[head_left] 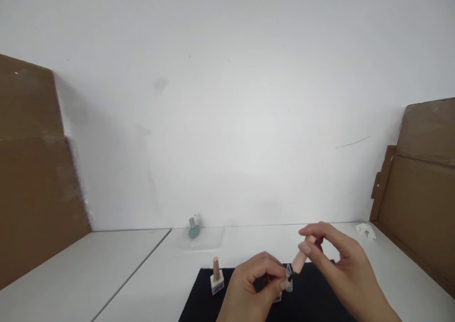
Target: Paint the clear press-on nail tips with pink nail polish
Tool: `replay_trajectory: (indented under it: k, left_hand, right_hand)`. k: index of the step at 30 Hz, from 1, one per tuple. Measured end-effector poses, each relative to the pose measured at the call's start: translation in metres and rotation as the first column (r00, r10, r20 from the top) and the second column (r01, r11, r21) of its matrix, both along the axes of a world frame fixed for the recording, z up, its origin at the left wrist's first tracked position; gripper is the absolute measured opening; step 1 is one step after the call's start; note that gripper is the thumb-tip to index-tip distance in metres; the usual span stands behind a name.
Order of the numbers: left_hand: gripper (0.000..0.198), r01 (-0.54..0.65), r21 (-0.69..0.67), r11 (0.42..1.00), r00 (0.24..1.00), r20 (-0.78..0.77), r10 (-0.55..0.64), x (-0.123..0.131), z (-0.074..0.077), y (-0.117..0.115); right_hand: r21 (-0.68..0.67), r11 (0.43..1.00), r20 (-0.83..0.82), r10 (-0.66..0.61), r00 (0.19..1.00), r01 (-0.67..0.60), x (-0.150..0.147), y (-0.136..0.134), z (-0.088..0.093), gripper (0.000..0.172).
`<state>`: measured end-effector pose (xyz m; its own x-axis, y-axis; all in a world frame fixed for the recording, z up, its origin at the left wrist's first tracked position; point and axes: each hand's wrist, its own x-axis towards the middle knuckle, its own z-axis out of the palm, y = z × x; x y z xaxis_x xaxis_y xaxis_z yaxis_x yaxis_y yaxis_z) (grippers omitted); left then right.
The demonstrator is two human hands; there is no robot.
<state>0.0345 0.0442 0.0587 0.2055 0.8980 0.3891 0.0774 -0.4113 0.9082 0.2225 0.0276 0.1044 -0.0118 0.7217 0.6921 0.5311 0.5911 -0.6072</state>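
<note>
The left hand (pixel 254 289) and right hand (pixel 344 265) are raised together above the near part of the work surface, over a dark fabric mat (pixel 313 298). The right thumb and fingers (pixel 320 230) are closed to a narrow pinch on a peach cylindrical cap (pixel 299 259), which is tilted down and to the left. The left fingers (pixel 266 263) are curled narrowly around a small clear plastic piece (pixel 289 279), held at the cap's lower end; its exact form and the contact between the two cannot be determined. A further small clear item (pixel 277 297) is partly hidden below the left hand. Left of the hands, a peach-capped bottle (pixel 216 281) with a white square base stands upright on the mat. At the far side, a teal bottle (pixel 194 230) with a grey cap rests on a clear acrylic plate (pixel 201 239). A crumpled white tissue (pixel 365 230) lies far right, beside a cardboard panel (pixel 419 194).
</note>
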Motion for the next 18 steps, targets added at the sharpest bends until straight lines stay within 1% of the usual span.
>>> replay_trajectory:
  k: [1, 3, 5, 6, 8, 11, 13, 15, 18]
  left_hand:
    - [0.021, -0.003, 0.002, 1.000, 1.000, -0.007, 0.003, 0.0000, 0.0000, -0.0001]
    - [0.021, -0.002, 0.003, 1.000, 1.000, -0.010, 0.002, -0.0001, 0.0001, -0.0003]
    - [0.020, 0.006, -0.003, 1.000, 1.000, -0.004, -0.006, -0.0003, -0.0002, -0.0003]
    - [0.020, 0.011, -0.008, 1.000, 1.000, -0.005, -0.011, -0.0003, -0.0005, -0.0002]
    - [0.019, 0.009, -0.020, 1.000, 1.000, -0.018, -0.009, -0.0004, -0.0013, 0.0003]
    - [0.020, -0.006, -0.025, 1.000, 1.000, -0.028, 0.005, -0.0004, -0.0027, 0.0009]
    - [0.022, -0.010, -0.015, 1.000, 1.000, -0.021, 0.010, -0.0003, -0.0032, 0.0010]
    - [0.021, -0.005, -0.007, 1.000, 1.000, -0.007, 0.005, -0.0001, -0.0031, 0.0008]
    - [0.019, 0.006, -0.018, 1.000, 1.000, 0.013, -0.005, 0.0006, -0.0022, 0.0002]
  right_hand:
    - [0.007, 1.000, 0.032, 0.008, 0.999, -0.008, 0.0000, 0.0002, 0.0000, 0.014]
    - [0.054, 0.998, 0.040, -0.046, 0.998, 0.044, -0.0008, 0.0013, -0.0007, 0.012]
    - [0.111, 0.986, -0.013, -0.126, 0.992, 0.127, -0.0018, 0.0024, -0.0021, 0.012]
    - [0.123, 0.981, -0.041, -0.147, 0.988, 0.151, -0.0021, 0.0026, -0.0027, 0.012]
    - [0.091, 0.988, -0.054, -0.123, 0.991, 0.128, -0.0019, 0.0019, -0.0030, 0.015]
    - [0.018, 0.999, -0.015, -0.027, 1.000, 0.027, -0.0011, 0.0002, -0.0009, 0.016]
    - [0.034, 0.999, 0.033, 0.010, 0.999, -0.011, -0.0015, 0.0003, 0.0009, 0.014]
    - [0.096, 0.995, 0.065, -0.008, 0.998, 0.002, -0.0023, 0.0014, 0.0017, 0.012]
    - [0.171, 0.979, 0.022, -0.113, 0.993, 0.107, -0.0028, 0.0026, 0.0001, 0.009]
